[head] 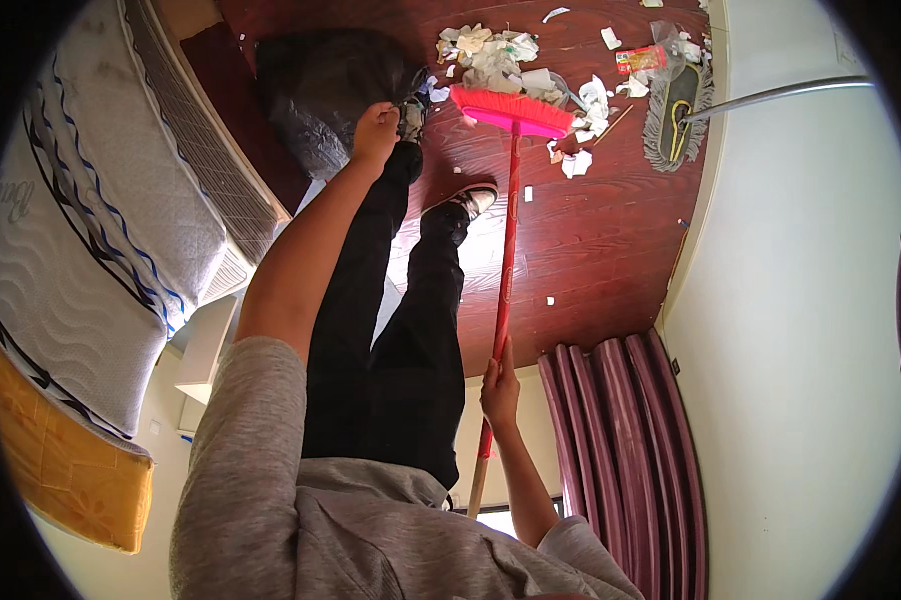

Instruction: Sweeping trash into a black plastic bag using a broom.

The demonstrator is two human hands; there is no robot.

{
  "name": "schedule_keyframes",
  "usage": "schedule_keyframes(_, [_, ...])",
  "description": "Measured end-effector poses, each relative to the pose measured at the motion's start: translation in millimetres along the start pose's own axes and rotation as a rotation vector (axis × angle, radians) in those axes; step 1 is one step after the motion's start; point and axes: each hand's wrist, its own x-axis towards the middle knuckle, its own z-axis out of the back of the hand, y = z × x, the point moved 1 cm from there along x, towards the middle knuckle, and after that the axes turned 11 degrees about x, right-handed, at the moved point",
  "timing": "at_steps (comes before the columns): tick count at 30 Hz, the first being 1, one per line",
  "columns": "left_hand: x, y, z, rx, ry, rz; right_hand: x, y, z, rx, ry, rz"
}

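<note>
My right hand (500, 391) grips the red handle of a broom (508, 255). The broom's pink head and red bristles (514, 105) rest against a heap of crumpled paper and plastic litter (488, 56) on the dark red wooden floor (585, 247). With bent fingers, my left hand (377, 133) pinches the rim of a black plastic garbage bag (323, 90). The bag lies bulging on the floor to the left of the heap. Some litter (414, 116) shows at the bag's mouth, just beside my left fingers. How full the bag is stays hidden.
A grey-fringed dust mop (677, 112) lies near the right wall (795, 262), its metal pole crossing toward the wall. By it sits a clear plastic wrapper (666, 46). Paper scraps (576, 163) dot the floor. Stacked mattresses (97, 247) stand at left, purple curtains (623, 450) at lower right.
</note>
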Motion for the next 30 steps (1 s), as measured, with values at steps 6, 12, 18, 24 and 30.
schedule_keyframes(6, [6, 12, 26, -0.017, -0.138, 0.051, -12, 38, 4, -0.186, 0.085, 0.063])
schedule_keyframes(12, [-10, 4, 19, 0.01, -0.082, 0.004, 22, 27, 8, -0.271, -0.008, 0.342])
schedule_keyframes(18, [-18, -1, 0, -0.104, -0.218, 0.063, 57, 20, 23, -0.209, -0.016, 0.27])
schedule_keyframes(24, [-23, -7, -27, -0.188, -0.345, 0.03, 59, -9, 68, -0.191, -0.02, 0.283])
schedule_keyframes(30, [-14, -11, -1, -0.236, -0.482, 0.045, 48, -18, 113, -0.159, 0.047, 0.364])
